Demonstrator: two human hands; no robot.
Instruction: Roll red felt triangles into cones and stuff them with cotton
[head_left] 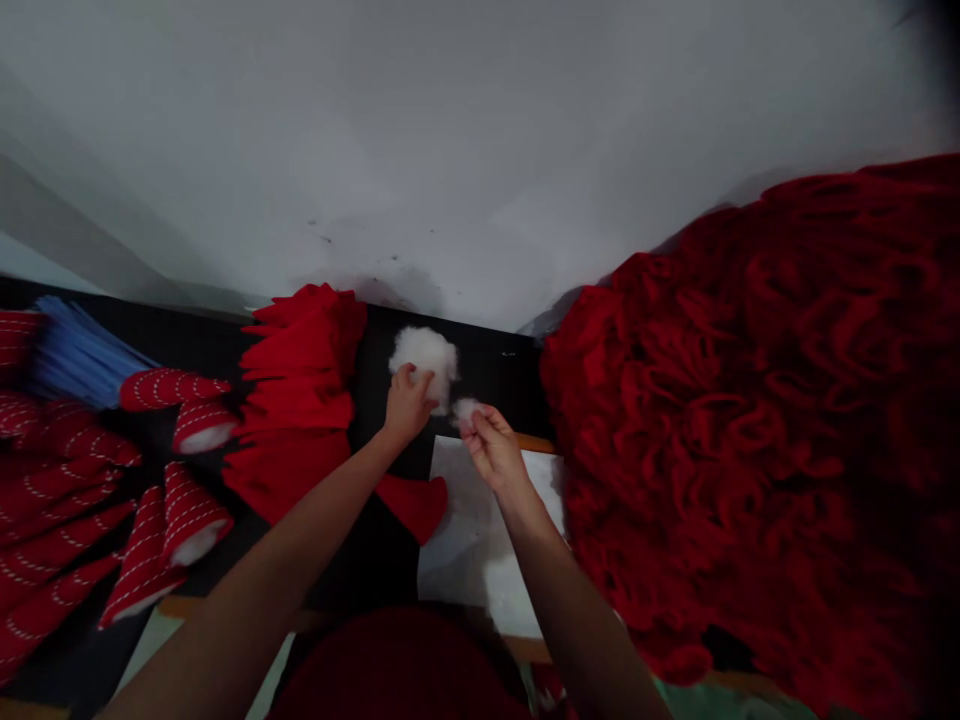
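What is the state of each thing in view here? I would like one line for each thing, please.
left hand, closed on the large white stuffing wad
right hand, pinching a small stuffing tuft
stitched red cones, some with white filling showing at the open end
red fabric heap, piled loosely in ruffled folds
white paper sheet, lying flat beneath the right hand
blue strand bundle, lying gathered together

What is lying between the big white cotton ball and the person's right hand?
A small tuft of cotton lies there, pinched by the right hand, close beside the big cotton ball. The head view shows this.
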